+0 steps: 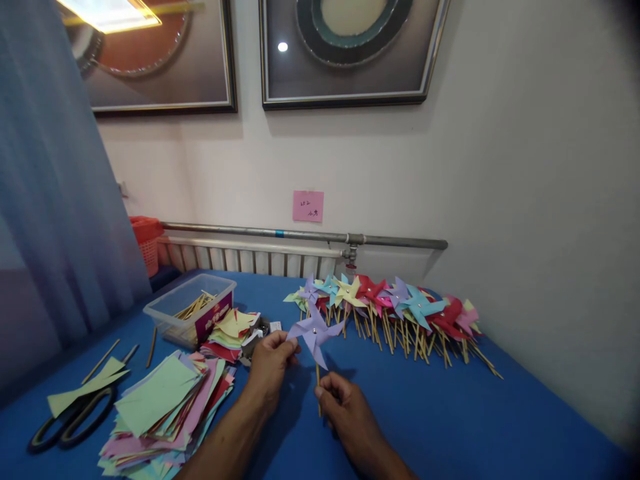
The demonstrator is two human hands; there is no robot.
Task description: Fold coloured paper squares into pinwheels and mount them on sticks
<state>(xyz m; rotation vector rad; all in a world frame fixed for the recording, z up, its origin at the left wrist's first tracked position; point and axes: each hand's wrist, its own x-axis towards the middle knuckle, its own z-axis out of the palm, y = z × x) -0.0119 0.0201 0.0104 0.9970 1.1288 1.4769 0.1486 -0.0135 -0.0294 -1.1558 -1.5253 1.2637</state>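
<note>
While a row of finished paper pinwheels (395, 307) lies along the far edge of a blue table (450, 413), a person holds a lilac pinwheel (315, 333) above the cloth near its middle. The right hand (345, 407) pinches the thin wooden stick (318, 387) low down between thumb and fingertips, and the left hand (270, 363) nips the tip of the left-hand vane, fingers closed narrowly on the paper. The stick stands close to upright, its long axis running from the right hand up to the metal pin at the hub, and the face of the wheel is turned toward the camera.

Such a toy looks feather-light; the folded vanes would likely crease under any squeeze, while the stick seems stiff but slender, so the stick appears the safer place to grip.

To the left lie a fanned pile of coloured paper squares (165, 407), black-handled scissors (70, 423) and a clear plastic tub (187, 310) holding spare sticks. A pink note (308, 206) is stuck to the wall above a radiator pipe (300, 235).
</note>
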